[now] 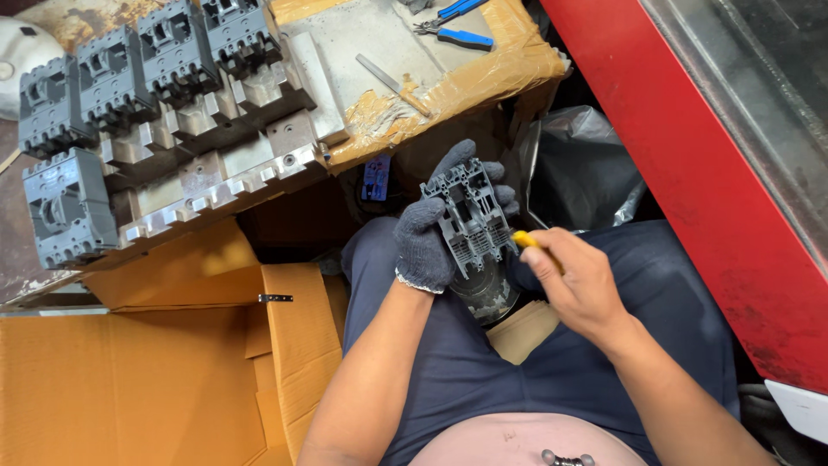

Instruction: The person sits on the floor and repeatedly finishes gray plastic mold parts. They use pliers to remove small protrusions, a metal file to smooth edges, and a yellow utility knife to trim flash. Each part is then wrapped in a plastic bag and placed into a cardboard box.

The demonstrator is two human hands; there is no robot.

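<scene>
Head view: left hand point(427, 242), in a dark knit glove, is clamped around a grey plastic breaker housing point(470, 217) held upright over the lap, and the bare right hand point(576, 283) grips a yellow-handled tool point(524, 241) whose tip touches the housing's right edge. Far left, assembled grey breakers point(129, 78) sit on a bench beside blue-handled pliers point(461, 36), with an open cardboard box point(155, 380) at near left.
</scene>
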